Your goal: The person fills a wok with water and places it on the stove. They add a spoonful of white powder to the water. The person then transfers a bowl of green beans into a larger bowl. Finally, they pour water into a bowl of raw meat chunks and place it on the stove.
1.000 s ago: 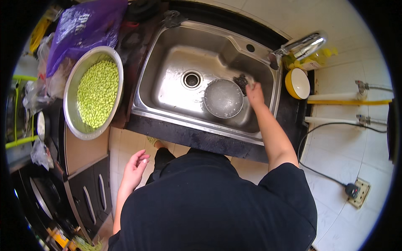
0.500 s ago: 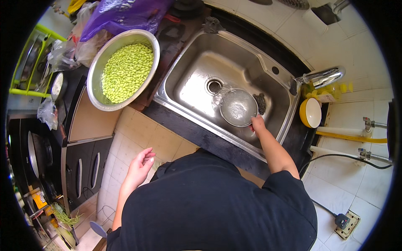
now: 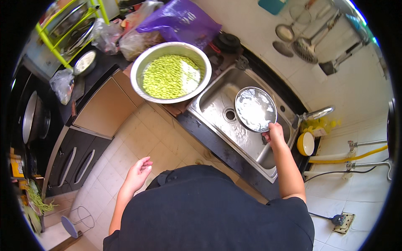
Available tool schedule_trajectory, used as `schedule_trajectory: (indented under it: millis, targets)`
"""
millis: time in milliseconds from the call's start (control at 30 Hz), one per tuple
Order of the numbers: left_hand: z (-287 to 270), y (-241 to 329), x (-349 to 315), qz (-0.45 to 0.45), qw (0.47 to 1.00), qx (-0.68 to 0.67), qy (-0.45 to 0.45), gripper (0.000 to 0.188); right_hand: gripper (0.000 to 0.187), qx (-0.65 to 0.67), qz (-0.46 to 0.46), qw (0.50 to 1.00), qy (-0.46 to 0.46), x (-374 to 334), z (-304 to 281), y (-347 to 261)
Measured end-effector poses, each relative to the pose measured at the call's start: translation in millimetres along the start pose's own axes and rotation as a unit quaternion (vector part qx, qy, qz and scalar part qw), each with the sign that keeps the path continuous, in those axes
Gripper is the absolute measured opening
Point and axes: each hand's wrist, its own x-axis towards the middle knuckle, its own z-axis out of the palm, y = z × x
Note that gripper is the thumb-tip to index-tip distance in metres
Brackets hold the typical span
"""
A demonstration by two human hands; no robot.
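Fingers of your right hand (image 3: 274, 132) pinch the steel plate (image 3: 255, 108) by its rim over the sink (image 3: 251, 144). Grip firmly; it looks wet. Your left hand (image 3: 137, 175) hangs open, empty.

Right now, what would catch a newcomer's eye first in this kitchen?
Probably the big metal bowl heaped with bright green beans, sitting on the counter left of the steel sink. Next, the round metal plate that the right hand holds by its rim above the sink. The left hand hangs free, holding nothing.
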Motion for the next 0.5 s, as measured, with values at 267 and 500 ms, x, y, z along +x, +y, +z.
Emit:
schedule_trajectory:
  millis: [267, 500]
  targets:
    - [-89, -70, -56, 0.021, 0.994, -0.061, 0.083, 0.039, 0.011, -0.045, -0.078, 0.996, -0.023, -64, 106, -126]
    - [-181, -147, -129, 0.036, 0.973, -0.128, 0.187, 0.04, 0.011, -0.087, -0.106, 0.983, -0.119, -102, 256, -175]
